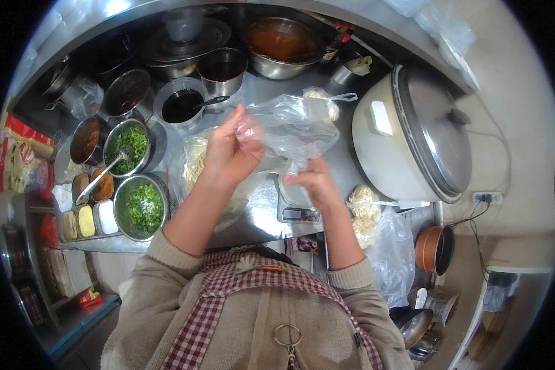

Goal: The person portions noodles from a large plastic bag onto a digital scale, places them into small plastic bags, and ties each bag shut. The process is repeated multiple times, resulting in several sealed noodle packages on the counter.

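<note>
Between my hands a clear plastic bag point(296, 127) is stretched out above the steel counter, and it looks empty. My left hand point(235, 155) grips one edge of it, slightly blurred. Lower down, my right hand point(315, 182) pinches a gathered part of the bag. Under my right hand sits a small kitchen scale point(299, 215), partly hidden. Left of my left hand lies a larger bag of noodles point(194, 164). Behind the stretched bag is a bagged portion of noodles point(326, 104). More bagged noodles point(364, 210) lie to the right of my right wrist.
A large white lidded cooker point(384, 143) stands at the right. On the left are steel bowls of chopped greens point(128, 143) and scallions point(145, 206), beside a seasoning box point(87, 219). Dark sauce point(182, 105) and a bowl of reddish liquid point(282, 44) stand farther back.
</note>
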`<state>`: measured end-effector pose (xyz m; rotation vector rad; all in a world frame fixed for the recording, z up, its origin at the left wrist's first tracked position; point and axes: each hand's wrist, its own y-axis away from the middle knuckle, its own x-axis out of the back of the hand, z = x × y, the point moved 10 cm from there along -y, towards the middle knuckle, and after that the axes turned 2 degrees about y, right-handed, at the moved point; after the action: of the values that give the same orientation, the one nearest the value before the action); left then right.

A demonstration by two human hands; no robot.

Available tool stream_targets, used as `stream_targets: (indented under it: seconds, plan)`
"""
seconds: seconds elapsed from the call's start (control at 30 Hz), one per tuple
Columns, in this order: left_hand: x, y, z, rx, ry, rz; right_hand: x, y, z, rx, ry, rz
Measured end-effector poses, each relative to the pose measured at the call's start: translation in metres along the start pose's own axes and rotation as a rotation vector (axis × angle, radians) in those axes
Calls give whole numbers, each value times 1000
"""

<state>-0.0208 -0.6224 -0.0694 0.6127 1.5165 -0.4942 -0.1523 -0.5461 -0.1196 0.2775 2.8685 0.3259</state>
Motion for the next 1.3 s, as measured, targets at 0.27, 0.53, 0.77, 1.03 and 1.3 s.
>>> stream_targets:
  seconds: [0.27,0.53,0.77,1.03,1.3]
  plan:
    - [-90,27,60,-278,-160,-205,8,-54,55,-48,470,58]
    - [-128,72,93,-850,-1065,-8,25,-93,-65,350,879,319]
    - [-101,33,14,-454,-1457,-56,-101,28,-153,972,1136,-184]
    - [-20,9,28,-499,-2231,251,33,25,-89,213,274,99]
    - [78,1,-29,130,-427,241,129,50,17,-111,-42,390]
